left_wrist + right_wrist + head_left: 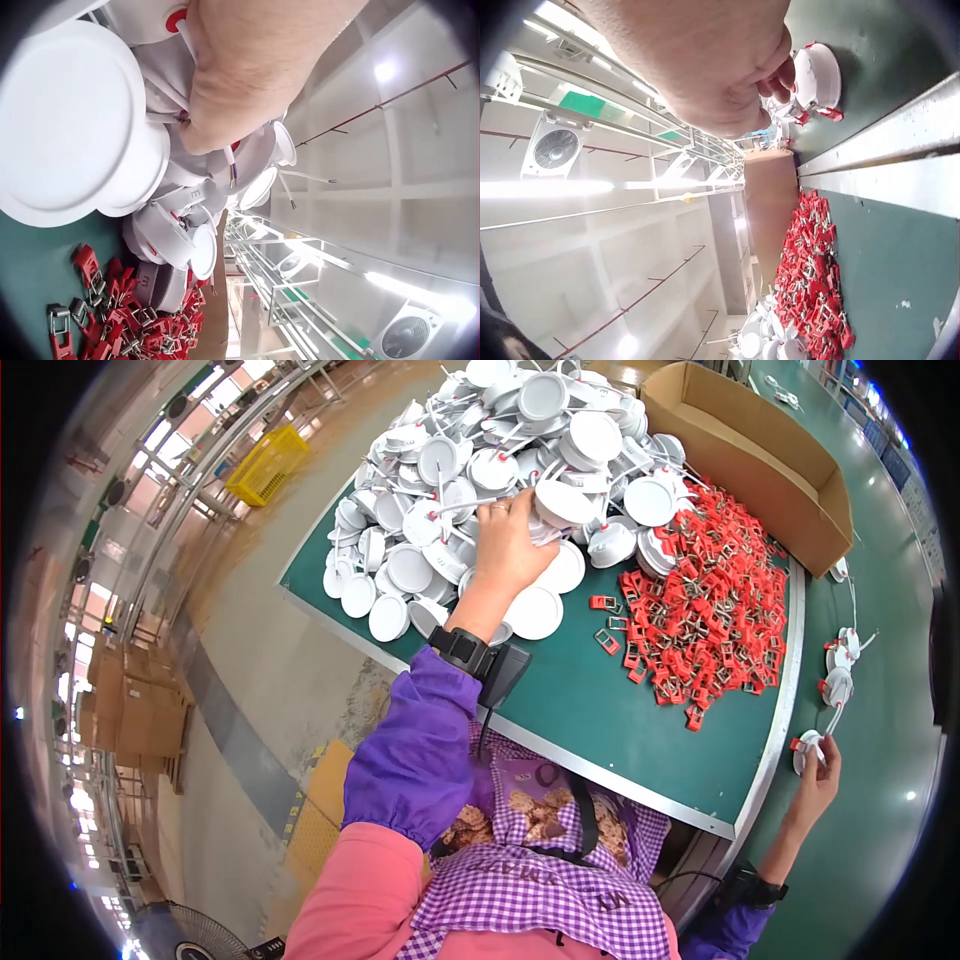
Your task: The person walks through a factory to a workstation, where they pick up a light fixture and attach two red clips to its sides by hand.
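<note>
My left hand [512,550] reaches into a big heap of white round downlights [409,568] and grips one white downlight [564,504] between thumb and fingers. Its fingertips are hidden in the left wrist view, where white cables with bare wire ends [231,169] stick out around the hand. On the green belt at the right, my right hand [818,788] pinches another white downlight [811,752] by its edge. The right wrist view shows this hand's curled fingers [783,79] right at the lamp's side, with red clips [831,115] on the lamp.
A pile of red spring clips [705,600] lies beside the heap on the green table [600,730]. Behind the clips stands an open cardboard box [770,480]. More downlights [840,665] lie in a row along the belt [880,760]. A metal edge [775,760] borders the table.
</note>
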